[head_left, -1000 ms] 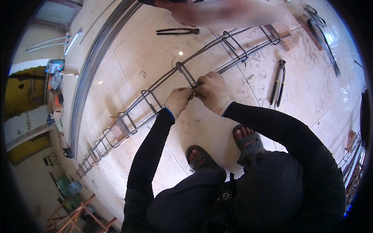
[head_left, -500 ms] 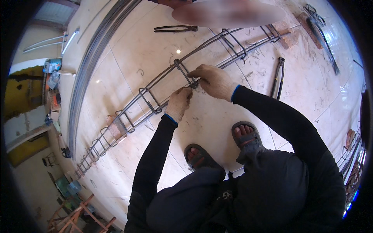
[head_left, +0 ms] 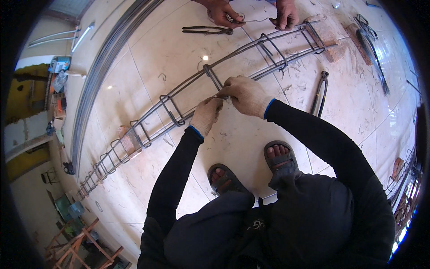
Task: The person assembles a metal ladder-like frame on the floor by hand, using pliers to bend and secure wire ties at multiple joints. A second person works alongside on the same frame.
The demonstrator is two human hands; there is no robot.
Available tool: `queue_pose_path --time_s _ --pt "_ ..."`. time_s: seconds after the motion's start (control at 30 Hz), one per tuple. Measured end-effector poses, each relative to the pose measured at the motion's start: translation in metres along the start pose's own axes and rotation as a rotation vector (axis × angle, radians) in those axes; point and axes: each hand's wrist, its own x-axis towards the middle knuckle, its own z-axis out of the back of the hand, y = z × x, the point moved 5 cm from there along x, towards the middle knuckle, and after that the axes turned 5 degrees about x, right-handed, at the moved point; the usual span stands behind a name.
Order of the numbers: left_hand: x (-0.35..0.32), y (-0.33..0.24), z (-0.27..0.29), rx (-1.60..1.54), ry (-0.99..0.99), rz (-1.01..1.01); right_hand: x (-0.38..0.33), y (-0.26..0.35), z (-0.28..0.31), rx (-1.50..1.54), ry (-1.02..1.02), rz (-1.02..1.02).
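gloved hands meet over a long rebar cage (head_left: 188,96) lying on the tiled floor (head_left: 170,54), its long axis running from the lower left up to the upper right across the person's front. the left hand (head_left: 206,115) and the right hand (head_left: 244,94) are both pinched narrow on what looks like a thin tie wire (head_left: 222,97) at the near bar, just beside a stirrup (head_left: 213,77) (the wire itself is too fine to trace fully). the joint sits straight ahead of the feet, between the two hands, with the right hand slightly further up the cage and the left nearer the body. pincers (head_left: 319,92) lie on the floor to the right, well apart from the hands. across the cage, another person's bare hands (head_left: 224,12) hold a wire near a second pair of pincers (head_left: 207,30).
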Motion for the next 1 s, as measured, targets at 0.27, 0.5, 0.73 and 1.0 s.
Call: queue_pose_path --time_s 0.27,0.5,0.73,1.0 --pt "0.002 0.003 -0.003 -0.026 -0.003 0.001 -0.001 -0.005 0.005 0.023 0.013 -0.053" --pt "0.002 0.005 0.002 0.158 0.017 -0.183 0.005 0.005 0.005 0.044 0.034 -0.313" --pt "0.003 -0.004 0.003 0.382 0.088 -0.186 -0.022 -0.004 -0.01 -0.152 -0.067 -0.223" --pt "0.003 -0.036 0.007 0.352 0.025 -0.082 -0.038 0.004 -0.01 0.033 -0.137 -0.116"
